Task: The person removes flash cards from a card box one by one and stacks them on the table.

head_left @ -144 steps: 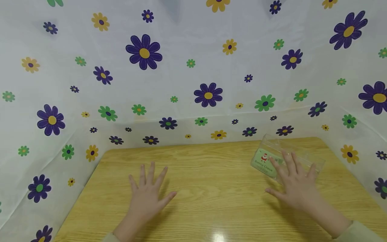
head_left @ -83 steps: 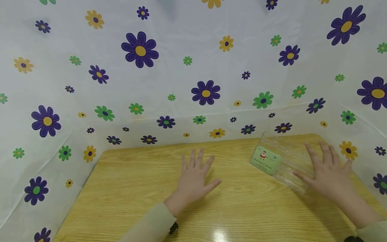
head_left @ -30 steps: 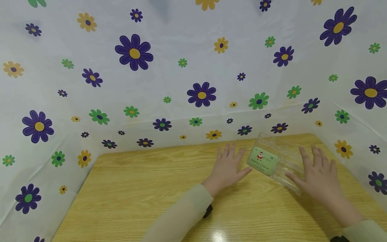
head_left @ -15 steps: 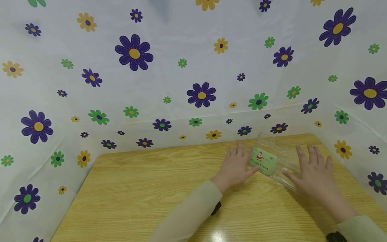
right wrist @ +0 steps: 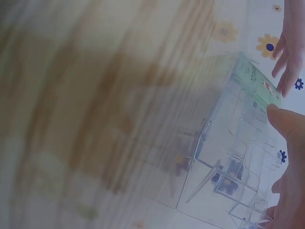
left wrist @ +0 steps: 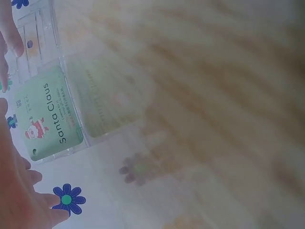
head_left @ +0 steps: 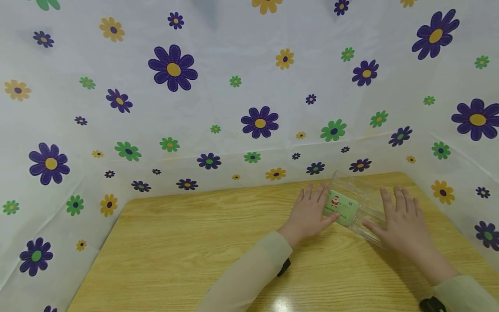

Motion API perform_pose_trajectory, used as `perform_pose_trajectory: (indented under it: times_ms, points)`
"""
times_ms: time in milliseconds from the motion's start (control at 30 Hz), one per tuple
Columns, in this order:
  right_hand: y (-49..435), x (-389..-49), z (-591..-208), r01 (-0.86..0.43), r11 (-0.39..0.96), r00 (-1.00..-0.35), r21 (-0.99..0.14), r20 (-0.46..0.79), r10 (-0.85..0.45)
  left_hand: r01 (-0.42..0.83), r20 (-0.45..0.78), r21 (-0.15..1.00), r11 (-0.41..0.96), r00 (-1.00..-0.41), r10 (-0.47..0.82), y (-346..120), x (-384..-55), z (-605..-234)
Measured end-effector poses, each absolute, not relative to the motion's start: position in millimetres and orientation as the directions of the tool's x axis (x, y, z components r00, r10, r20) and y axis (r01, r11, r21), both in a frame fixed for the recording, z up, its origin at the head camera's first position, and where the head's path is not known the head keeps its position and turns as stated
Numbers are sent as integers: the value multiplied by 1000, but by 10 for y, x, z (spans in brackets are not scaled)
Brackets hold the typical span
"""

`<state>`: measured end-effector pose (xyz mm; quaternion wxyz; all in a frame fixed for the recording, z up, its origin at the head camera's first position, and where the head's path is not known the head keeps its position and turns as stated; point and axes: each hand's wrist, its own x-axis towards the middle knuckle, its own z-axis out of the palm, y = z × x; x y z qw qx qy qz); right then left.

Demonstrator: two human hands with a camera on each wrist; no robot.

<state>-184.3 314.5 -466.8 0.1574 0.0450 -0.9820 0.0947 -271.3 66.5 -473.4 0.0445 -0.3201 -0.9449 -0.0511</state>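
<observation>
Since the earlier frames, the left hand (head_left: 309,214) has crossed from the left part of the table (head_left: 187,242) to the near end of the clear box (head_left: 366,227), while the right hand (head_left: 405,221) has edged a little inward at the other end. Neither hand grips anything: the fingers of both are extended and apart, thumbs pointing toward each other. The left thumb overlaps the lower part of the green card (head_left: 347,208) in the head view; whether either hand actually touches the plastic is hard to tell, since the wrist views are hazy.

The box lies between the hands, on the right rear part of the table, set at a slant and in the same place as before. Its card, at the left end, reads "Santa Claus" beside a small red Santa. Pale sleeves (head_left: 249,273) cover the forearms, with a dark band (head_left: 432,304) at each wrist. Behind the table hangs a white flowered cloth (head_left: 218,56).
</observation>
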Motion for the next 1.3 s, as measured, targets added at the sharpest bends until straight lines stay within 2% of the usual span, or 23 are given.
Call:
perform_pose_trajectory:
  times_ms: [600, 1300]
  points:
    - [3108, -1883, -4623, -184, 980, -940, -81, 306, -151, 600, 71, 27, 800, -799, 597, 666, -2736, -4707]
    - [2990, -1949, -4639, -281, 956, -912, -88, 336, -237, 606, 158, 8, 795, -786, 598, 600, -2825, -4618]
